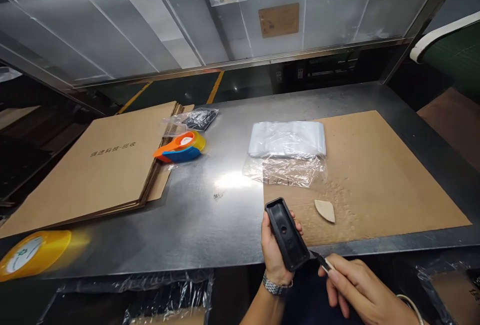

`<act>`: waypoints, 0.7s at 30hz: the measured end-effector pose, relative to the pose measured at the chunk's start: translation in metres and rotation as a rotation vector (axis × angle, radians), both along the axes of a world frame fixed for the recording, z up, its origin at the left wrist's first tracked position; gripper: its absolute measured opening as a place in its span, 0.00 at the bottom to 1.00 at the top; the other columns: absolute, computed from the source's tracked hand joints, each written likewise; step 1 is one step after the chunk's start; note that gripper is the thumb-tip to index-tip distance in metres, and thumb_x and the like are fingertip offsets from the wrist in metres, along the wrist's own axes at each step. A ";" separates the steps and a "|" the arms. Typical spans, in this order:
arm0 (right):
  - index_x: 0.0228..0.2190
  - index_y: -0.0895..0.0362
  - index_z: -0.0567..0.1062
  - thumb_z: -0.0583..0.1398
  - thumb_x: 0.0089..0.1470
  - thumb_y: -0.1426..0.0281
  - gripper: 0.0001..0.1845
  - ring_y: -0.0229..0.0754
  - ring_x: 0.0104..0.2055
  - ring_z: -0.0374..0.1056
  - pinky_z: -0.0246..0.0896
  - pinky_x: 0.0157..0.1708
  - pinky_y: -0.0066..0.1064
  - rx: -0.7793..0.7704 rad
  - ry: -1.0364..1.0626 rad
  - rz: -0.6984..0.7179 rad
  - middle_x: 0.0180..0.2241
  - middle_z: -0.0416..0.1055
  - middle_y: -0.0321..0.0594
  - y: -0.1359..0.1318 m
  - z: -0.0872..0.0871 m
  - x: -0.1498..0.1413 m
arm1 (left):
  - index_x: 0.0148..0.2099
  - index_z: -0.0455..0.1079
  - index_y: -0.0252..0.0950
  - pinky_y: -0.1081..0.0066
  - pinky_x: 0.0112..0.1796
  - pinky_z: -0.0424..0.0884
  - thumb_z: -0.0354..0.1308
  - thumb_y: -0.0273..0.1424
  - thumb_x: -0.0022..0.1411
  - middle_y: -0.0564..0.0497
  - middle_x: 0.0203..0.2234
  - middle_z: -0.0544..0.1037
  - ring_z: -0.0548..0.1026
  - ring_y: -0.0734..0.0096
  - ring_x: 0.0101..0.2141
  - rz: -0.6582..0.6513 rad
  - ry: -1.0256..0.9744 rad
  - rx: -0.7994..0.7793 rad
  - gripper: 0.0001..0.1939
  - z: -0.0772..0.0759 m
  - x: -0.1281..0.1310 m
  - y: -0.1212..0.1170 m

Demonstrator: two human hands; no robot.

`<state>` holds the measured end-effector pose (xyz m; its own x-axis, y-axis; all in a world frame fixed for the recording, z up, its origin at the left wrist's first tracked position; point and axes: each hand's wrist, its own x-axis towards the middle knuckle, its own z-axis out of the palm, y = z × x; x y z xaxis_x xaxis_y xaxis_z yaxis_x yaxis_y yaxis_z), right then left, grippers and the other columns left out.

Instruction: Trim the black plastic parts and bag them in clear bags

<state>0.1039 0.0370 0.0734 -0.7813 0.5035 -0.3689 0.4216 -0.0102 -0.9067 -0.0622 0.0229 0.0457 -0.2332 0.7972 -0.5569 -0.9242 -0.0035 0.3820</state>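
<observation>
My left hand (pixel 276 257) grips a black rectangular plastic tray-like part (pixel 285 232), its hollow side with a small hole facing up. In my right hand (pixel 354 280) is a craft knife (pixel 321 261), pinched between thumb and fingers. The knife's dark blade reaches to the near end corner of the black part; whether it touches the rim I cannot tell. Beyond my hands, a small tan wedge-shaped piece (pixel 325 211) lies on a flat cardboard sheet (pixel 390 180).
A stack of clear plastic bags (pixel 288 140) overlaps the cardboard sheet. On the left stand flattened cartons (pixel 112 160), an orange and blue tape dispenser (pixel 182 147), a small bag with a black label (pixel 202 118) and a yellow tape roll (pixel 35 254). The metal table (pixel 217 225) ends just before me.
</observation>
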 end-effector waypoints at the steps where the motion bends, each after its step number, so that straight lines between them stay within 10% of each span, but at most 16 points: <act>1: 0.32 0.56 0.64 0.41 0.63 0.59 0.19 0.33 0.21 0.62 0.60 0.29 0.27 0.038 0.006 -0.004 0.24 0.68 0.34 -0.001 -0.001 0.000 | 0.30 0.72 0.29 0.77 0.21 0.66 0.49 0.46 0.58 0.48 0.21 0.73 0.71 0.74 0.20 0.010 -0.006 -0.010 0.23 0.000 0.000 0.000; 13: 0.27 0.55 0.64 0.41 0.63 0.62 0.19 0.36 0.24 0.63 0.56 0.27 0.26 0.320 -0.001 -0.002 0.23 0.66 0.36 -0.007 0.000 -0.005 | 0.30 0.72 0.29 0.78 0.19 0.64 0.49 0.46 0.57 0.48 0.18 0.72 0.69 0.74 0.18 0.012 -0.026 -0.054 0.24 -0.002 0.000 -0.004; 21: 0.31 0.56 0.64 0.40 0.61 0.53 0.23 0.31 0.14 0.56 0.54 0.18 0.21 -0.113 -0.135 0.139 0.13 0.59 0.28 0.000 0.014 -0.012 | 0.34 0.73 0.32 0.76 0.23 0.66 0.48 0.45 0.58 0.49 0.25 0.74 0.71 0.73 0.22 0.176 0.103 0.072 0.21 0.008 0.005 -0.004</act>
